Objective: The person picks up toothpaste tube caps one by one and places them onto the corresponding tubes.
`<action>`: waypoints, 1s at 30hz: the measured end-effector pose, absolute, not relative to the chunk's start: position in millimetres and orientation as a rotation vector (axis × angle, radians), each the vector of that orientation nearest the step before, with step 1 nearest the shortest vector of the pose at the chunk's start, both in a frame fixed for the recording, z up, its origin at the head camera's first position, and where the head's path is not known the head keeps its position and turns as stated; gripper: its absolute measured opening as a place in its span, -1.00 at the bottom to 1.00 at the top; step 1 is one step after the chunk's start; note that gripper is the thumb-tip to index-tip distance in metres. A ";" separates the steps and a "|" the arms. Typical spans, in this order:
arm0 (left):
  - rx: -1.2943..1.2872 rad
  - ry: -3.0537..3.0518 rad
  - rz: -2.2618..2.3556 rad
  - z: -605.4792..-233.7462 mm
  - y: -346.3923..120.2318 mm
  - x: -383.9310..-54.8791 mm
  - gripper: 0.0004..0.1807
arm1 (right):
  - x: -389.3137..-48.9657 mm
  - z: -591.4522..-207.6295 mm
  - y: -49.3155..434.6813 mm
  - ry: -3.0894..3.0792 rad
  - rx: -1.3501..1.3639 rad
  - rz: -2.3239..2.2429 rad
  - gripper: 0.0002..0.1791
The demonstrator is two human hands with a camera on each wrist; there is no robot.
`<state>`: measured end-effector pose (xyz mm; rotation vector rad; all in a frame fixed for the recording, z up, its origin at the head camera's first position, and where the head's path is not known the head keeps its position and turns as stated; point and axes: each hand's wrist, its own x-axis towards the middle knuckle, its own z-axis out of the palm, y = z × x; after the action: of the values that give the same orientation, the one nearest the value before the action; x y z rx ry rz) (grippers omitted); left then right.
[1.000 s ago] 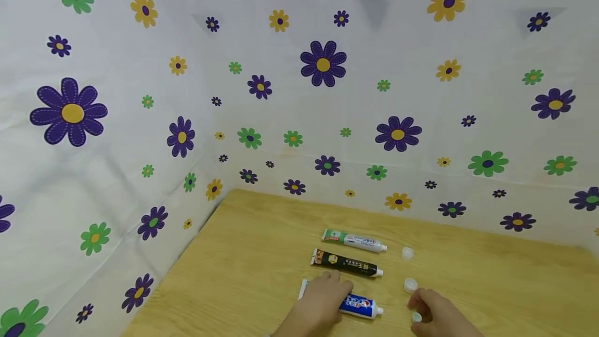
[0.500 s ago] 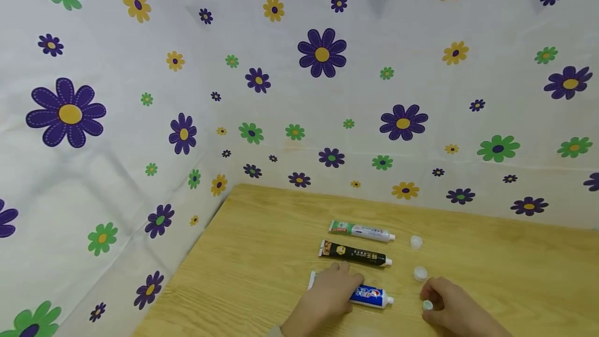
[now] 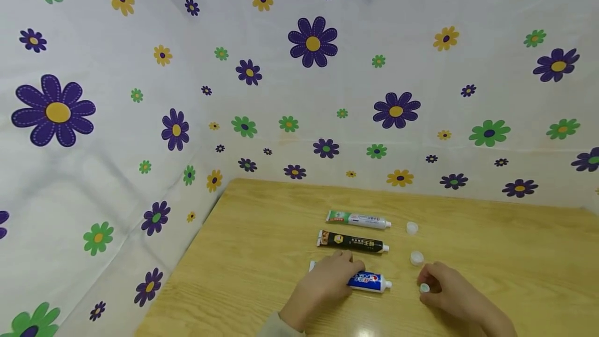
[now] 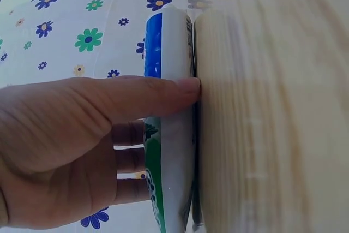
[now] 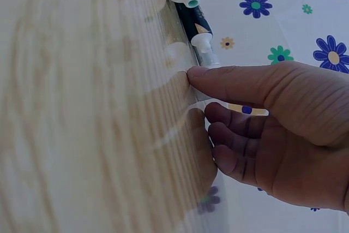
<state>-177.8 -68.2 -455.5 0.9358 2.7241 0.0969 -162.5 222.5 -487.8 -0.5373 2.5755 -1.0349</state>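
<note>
My left hand point(image 3: 334, 274) grips a blue-and-white toothpaste tube point(image 3: 367, 281) lying on the table, with its bare nozzle pointing right. In the left wrist view the thumb lies across this toothpaste tube point(image 4: 175, 47), the other fingers on its far side. To the right of the nozzle, my right hand point(image 3: 449, 290) pinches a small white cap point(image 3: 424, 287) low at the tabletop. Its thumb and fingers hide most of the cap in the right wrist view. Beyond the left hand lie a black toothpaste tube point(image 3: 353, 242) and a green-and-white toothpaste tube point(image 3: 357, 219), both uncapped.
Two whitish caps sit on the wooden table point(image 3: 262, 233) to the right of the farther tubes: a nearer cap point(image 3: 417, 258) and a farther cap point(image 3: 412, 228). Flower-patterned sheets point(image 3: 346, 77) stand along the table's back and left edges.
The head view has tilted down a little, so the table sits higher in it. Both hands keep their holds, with tubes and caps in about the same places.
</note>
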 end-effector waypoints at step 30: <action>0.921 2.707 0.429 -427.0 -80.9 -182.2 -0.43 | -148.6 -454.5 211.8 2.552 -0.537 -1.225 -0.80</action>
<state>-182.2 -80.9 -427.0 0.9207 2.7070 0.4286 -148.6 211.8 -454.5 -0.5368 2.5521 -1.2248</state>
